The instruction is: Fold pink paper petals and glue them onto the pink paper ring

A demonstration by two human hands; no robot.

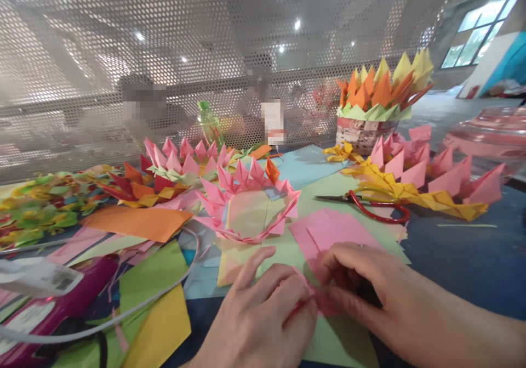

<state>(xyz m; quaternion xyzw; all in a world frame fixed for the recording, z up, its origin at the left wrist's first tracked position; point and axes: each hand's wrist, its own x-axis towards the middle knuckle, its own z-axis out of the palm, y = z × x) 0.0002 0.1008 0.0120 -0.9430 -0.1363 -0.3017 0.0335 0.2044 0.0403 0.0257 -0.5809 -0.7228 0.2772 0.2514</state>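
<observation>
Between my two hands is a small piece of pink paper (pixel 326 302), partly hidden by my fingers. My left hand (pixel 267 307) pinches its left side, with the index finger stretched out above. The thumb and fingertips of my right hand (pixel 361 280) press on its right side. Just beyond lie flat pink paper sheets (pixel 331 231) on a pale green sheet (pixel 316 187). A ring of folded pink paper points (pixel 250 233), with one orange point in it, stands ahead of my left hand. Red-handled scissors (pixel 380 206) rest to the upper right.
Orange paper (pixel 135 222), green and yellow sheets, a white cable (pixel 164 291) and a purple device (pixel 82 294) crowd the left. Further back are a paper-covered pot with orange and yellow points (pixel 370 129), a green bottle (pixel 209 124) and a perforated screen (pixel 184 77).
</observation>
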